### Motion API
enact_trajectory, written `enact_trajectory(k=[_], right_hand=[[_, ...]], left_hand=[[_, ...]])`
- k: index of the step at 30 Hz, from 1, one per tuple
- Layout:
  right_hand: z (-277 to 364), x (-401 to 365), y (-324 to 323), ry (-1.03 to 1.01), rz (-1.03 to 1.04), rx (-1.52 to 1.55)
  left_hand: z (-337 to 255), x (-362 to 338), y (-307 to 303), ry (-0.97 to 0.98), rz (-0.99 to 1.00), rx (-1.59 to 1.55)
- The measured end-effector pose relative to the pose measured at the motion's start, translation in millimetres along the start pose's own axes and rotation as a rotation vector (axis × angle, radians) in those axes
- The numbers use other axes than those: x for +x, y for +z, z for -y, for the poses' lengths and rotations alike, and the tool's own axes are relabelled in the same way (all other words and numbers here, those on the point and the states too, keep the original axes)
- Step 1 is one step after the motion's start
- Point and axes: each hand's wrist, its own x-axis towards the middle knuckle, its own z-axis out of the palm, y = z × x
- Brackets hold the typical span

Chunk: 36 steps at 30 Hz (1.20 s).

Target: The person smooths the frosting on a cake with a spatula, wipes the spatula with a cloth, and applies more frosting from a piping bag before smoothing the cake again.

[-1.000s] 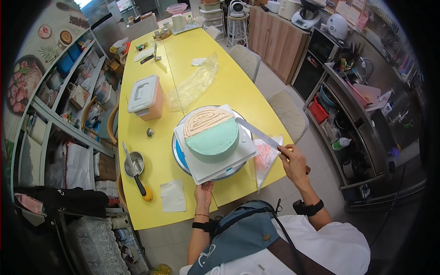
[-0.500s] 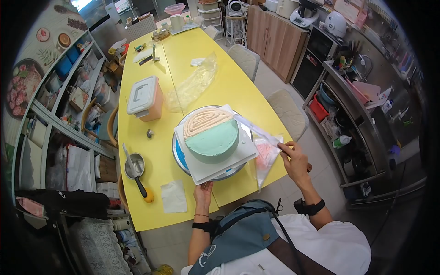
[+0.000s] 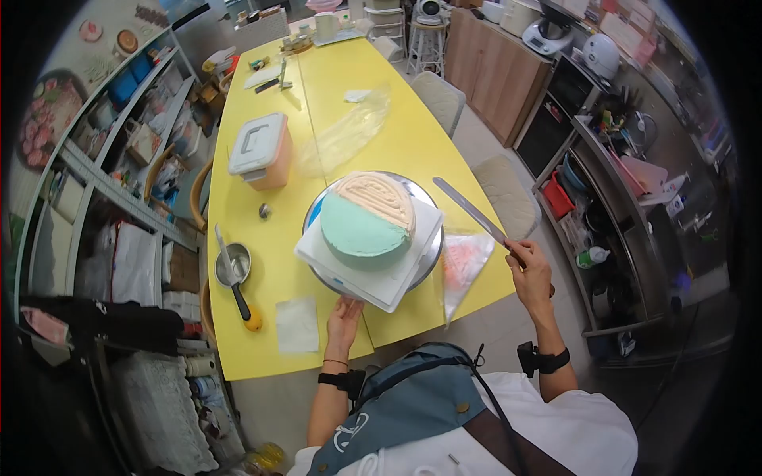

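Two-toned cake [image 3: 367, 226] set on a white board [image 3: 397, 282], middle of the desk [image 3: 413, 135].
Left hand [image 3: 343, 316] laid open against the board's near edge, fingertips hidden beneath; right hand [image 3: 530, 270] clamped on a long spatula [image 3: 470, 209], raised clear of the cake, handle unseen.

the cake [image 3: 367, 230] wears matt frosting, smooth on green, ridged on peach; the spatula [image 3: 468, 209] is bright metal; the turntable [image 3: 434, 252] rim shiny metal; the table [image 3: 274, 278] glossy; the piping bag [image 3: 464, 266] clear crinkled plastic
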Motion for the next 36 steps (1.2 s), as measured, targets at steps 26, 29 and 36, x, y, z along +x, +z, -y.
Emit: enact_trajectory(k=[26, 29, 36], right_hand=[[175, 62, 2, -0.686, 0.505, 0.036], [162, 44, 22, -0.421, 0.634, 0.249], [181, -43, 106, 0.036, 1.399, 0.840]], left_hand=[[7, -14, 3, 0.129, 0.106, 0.014], [9, -14, 1, 0.143, 0.066, 0.007], [-7, -108, 7, 0.192, 0.099, 0.124]])
